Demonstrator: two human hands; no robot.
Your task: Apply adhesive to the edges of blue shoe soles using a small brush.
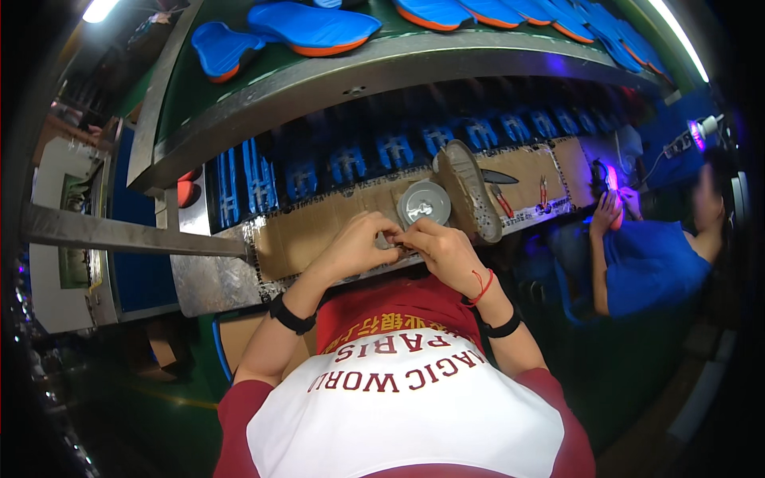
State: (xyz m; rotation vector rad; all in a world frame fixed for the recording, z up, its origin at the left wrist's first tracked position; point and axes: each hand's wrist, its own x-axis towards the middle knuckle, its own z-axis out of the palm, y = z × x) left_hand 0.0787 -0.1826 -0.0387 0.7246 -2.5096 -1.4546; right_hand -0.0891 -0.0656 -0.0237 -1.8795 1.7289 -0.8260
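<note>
Holding the left hand [362, 243] and the right hand [440, 248] close together near the front edge of the surface [209, 280], curling the fingers inward and pinching with the tips. Seemingly grasping something small between them, but not being able to tell its kind, because of the covering fingers. For doing such fine finger work well, probably needing to steady with one hand, adjusting only gently with the other, and working above the cardboard [291, 239] for not losing a small piece over the edge. Just beyond the fingertips, seeing a round grey dish [431, 188] lying on the cardboard, carrying something pale and shiny in its middle, unclear in kind. To the right of this dish, noticing a grey perforated sole [478, 193], and farther right, red-handled pliers [503, 202]
</note>
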